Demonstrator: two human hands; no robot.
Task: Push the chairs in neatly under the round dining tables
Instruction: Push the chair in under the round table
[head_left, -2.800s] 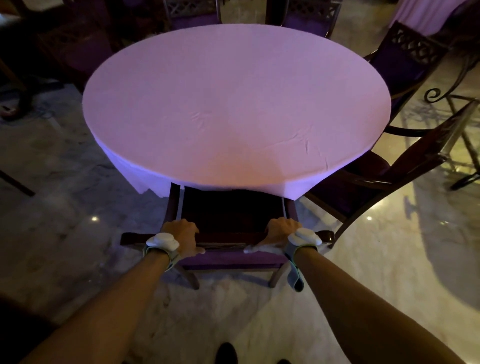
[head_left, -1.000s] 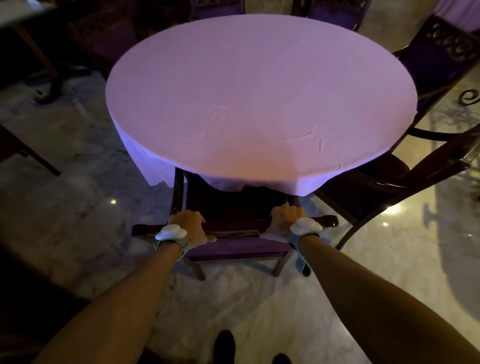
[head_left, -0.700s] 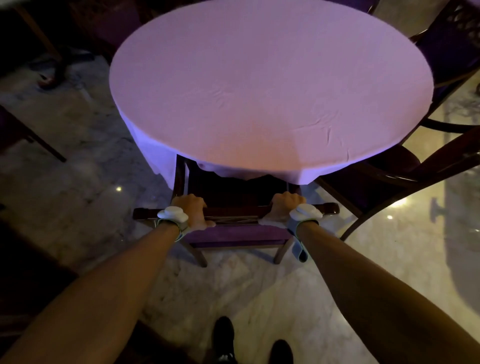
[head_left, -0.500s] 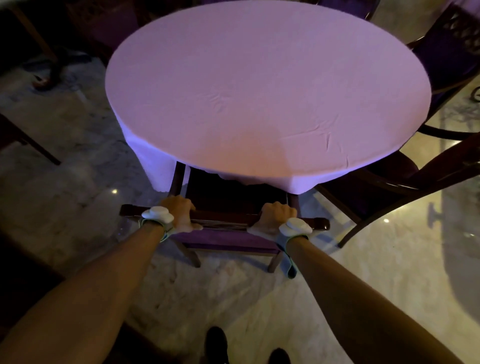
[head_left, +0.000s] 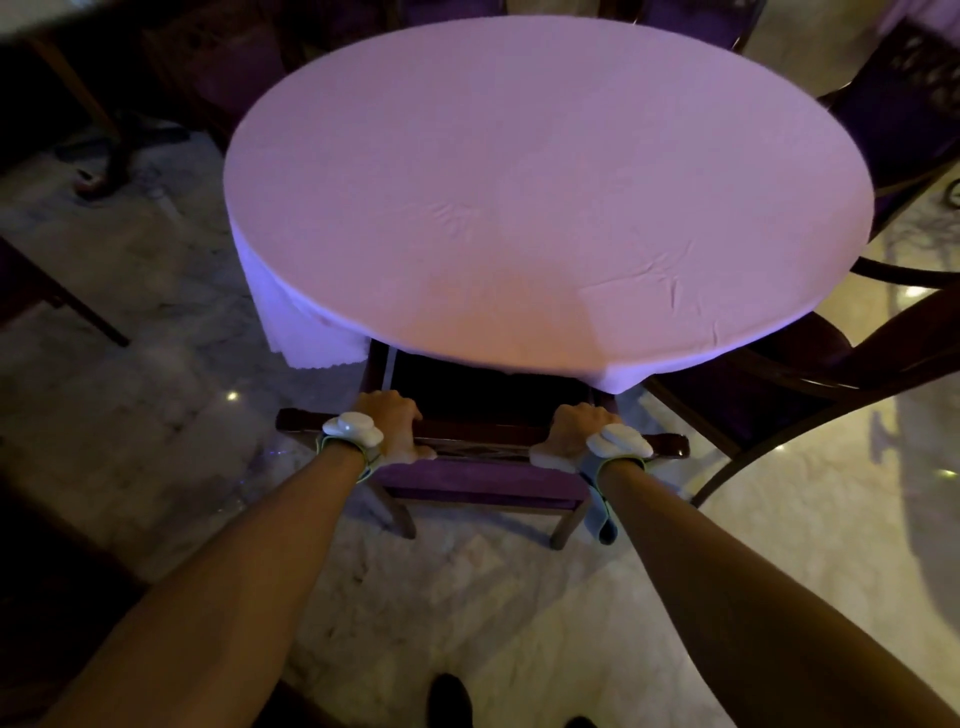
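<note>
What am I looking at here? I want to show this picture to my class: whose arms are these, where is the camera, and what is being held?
There is no machine: a person wears a wide-angle camera on the head, looking down at their own bare arms. The left hand and right hand both grip the top rail of a wooden chair with a purple seat. It stands partly under a round table covered by a plain cloth, with nothing on it. The white pads are wrist devices. Another chair stands angled at the right.
</note>
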